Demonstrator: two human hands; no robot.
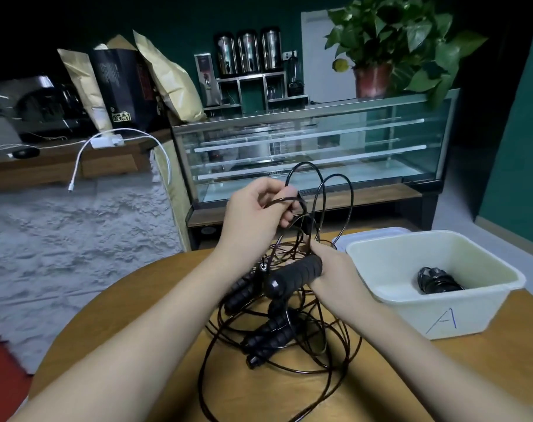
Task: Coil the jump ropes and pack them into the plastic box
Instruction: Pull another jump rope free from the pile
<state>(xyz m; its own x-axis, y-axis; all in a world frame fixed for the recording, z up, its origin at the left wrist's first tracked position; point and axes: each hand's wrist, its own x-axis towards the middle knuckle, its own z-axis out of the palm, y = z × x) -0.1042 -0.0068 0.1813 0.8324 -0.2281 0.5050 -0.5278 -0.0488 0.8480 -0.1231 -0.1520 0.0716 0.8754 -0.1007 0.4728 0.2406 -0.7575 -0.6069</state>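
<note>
My right hand (335, 269) grips a black ribbed jump-rope handle (295, 277) just above the table. My left hand (259, 211), higher up, pinches loops of that rope's thin black cord (335, 190), which arch upward. Below them a tangle of black cord and several more black handles (268, 330) lies on the round wooden table (503, 360). To the right stands the white plastic box (411, 312), marked with a blue "A". A coiled black jump rope (437, 280) lies inside it.
A white lid (372, 234) lies behind the box. Beyond the table are a glass display case (314, 153) with a potted plant (390, 44) on top, a grey rug (76, 233), and a wooden counter (61, 166) with bags and a white cable.
</note>
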